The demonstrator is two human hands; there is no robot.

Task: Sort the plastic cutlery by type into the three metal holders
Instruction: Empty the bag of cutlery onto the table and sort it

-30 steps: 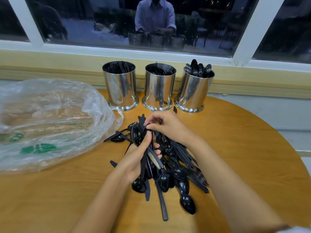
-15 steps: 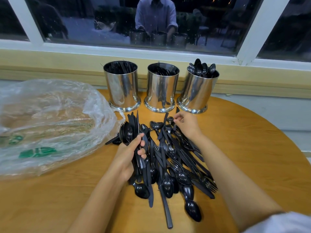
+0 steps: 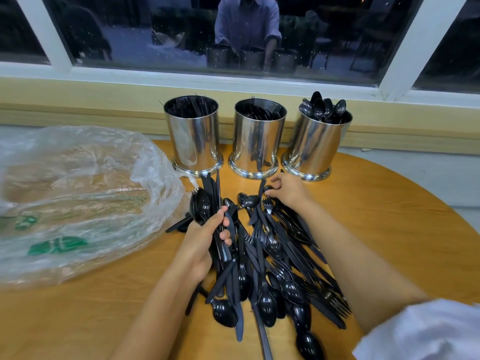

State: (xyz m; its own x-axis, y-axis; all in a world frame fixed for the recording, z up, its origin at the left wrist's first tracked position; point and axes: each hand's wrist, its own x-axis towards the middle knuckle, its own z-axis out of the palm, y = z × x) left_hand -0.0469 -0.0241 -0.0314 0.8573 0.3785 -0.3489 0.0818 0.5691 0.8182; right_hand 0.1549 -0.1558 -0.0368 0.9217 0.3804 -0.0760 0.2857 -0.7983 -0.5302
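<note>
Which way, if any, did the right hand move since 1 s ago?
Yes. The right hand went rightward, from in front of the middle holder toward the right holder.

Left hand (image 3: 200,245): bare, with the forearm uncovered along its visible length. Right hand (image 3: 288,190): bare, with the forearm uncovered up to a pale, whitish, creased fabric sleeve (image 3: 420,331) bunched near the elbow. The window reflection shows a light, collared, button-front shirt (image 3: 246,22) with both sleeves rolled near the elbows.
</note>
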